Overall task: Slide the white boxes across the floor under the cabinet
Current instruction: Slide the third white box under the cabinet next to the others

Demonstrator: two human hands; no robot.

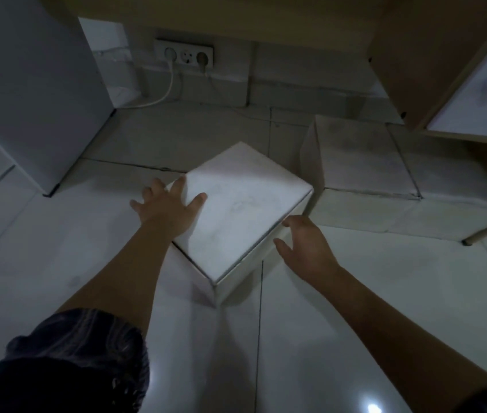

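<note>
White box [242, 210] sits skewed on the floor [385, 293], cabinet [432, 55] ahead-right; left hand [167, 210] spread flat on its near-left edge, right hand [307, 245] open beside its right side, not visibly touching

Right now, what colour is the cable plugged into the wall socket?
White, seen in the head view: the cable curves down from the socket.
</note>
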